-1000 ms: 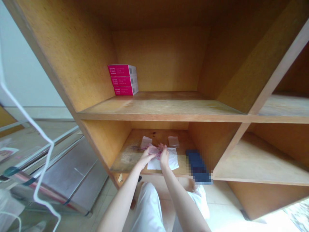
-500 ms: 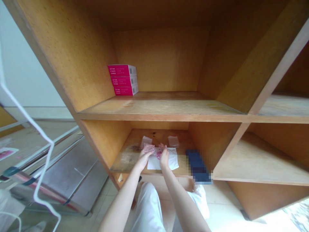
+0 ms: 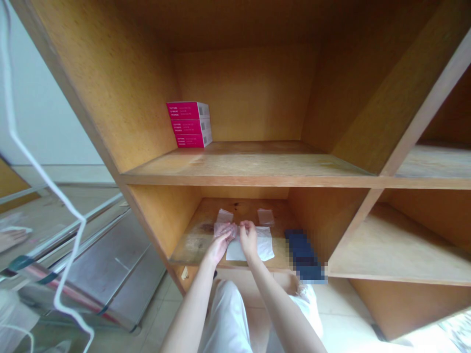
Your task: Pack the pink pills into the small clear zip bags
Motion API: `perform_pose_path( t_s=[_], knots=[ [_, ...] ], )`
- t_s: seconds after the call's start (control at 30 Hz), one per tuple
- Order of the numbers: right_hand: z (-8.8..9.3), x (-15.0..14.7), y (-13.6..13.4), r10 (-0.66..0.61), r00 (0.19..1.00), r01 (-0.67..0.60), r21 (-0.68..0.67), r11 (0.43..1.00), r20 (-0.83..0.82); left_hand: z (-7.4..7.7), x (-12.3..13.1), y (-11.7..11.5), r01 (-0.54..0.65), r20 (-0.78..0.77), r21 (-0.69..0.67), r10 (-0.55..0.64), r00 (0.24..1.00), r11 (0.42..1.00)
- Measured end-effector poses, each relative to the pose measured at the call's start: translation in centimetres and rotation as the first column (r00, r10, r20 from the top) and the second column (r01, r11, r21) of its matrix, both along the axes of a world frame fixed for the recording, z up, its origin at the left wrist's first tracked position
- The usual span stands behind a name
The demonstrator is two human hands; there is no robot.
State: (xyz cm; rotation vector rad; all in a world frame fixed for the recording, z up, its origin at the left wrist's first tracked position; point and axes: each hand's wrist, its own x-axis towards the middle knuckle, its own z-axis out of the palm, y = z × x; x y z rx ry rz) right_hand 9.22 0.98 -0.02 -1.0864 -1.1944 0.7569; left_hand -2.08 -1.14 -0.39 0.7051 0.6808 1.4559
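In the lower compartment of a wooden shelf, my left hand (image 3: 220,247) is closed on a small clear plastic bag (image 3: 222,229). My right hand (image 3: 248,239) is beside it with thumb and fingers pinched together; what they hold is too small to make out. Both hands are over a white sheet (image 3: 265,247) lying on the board. Behind my left hand lies another clear bag (image 3: 224,215), and a further flat clear bag (image 3: 265,216) is at the back right. No pink beads show clearly now.
Pink-and-white boxes (image 3: 189,125) are stacked on the upper shelf. A dark blue, pixelated object (image 3: 304,255) lies at the right front edge. At far left, a white cable (image 3: 66,201) hangs before a metal frame, and another person's hand (image 3: 13,239) shows.
My right hand has turned and its fingers have come together in a pinch. The pink beads beside it are no longer visible. The clear bag in my left hand is more spread out.
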Motion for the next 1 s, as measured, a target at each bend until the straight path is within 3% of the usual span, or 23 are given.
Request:
perform_pose_path(
  t_s=[0.13,0.27,0.6,1.0],
  knots=[
    [1.2,-0.1,-0.5,-0.044,0.977,0.038,0.036,0.999,0.209,0.1,-0.2,0.0,-0.023,0.017,0.008,0.023,1.0,1.0],
    [1.6,-0.2,-0.8,0.074,0.951,-0.069,-0.027,0.997,0.3,-0.1,-0.4,-0.1,-0.03,0.005,0.029,0.03,1.0,0.999],
    [1.5,-0.1,-0.2,0.27,0.959,-0.26,-0.118,0.958,0.084,0.1,0.0,-0.4,0.005,-0.048,0.045,-0.003,0.999,0.999],
    [1.8,1.1,0.3,0.123,0.992,-0.124,-0.071,0.99,-0.018,-0.3,-0.3,0.1,0.105,0.034,-0.052,-0.103,0.994,0.993]
  ],
)
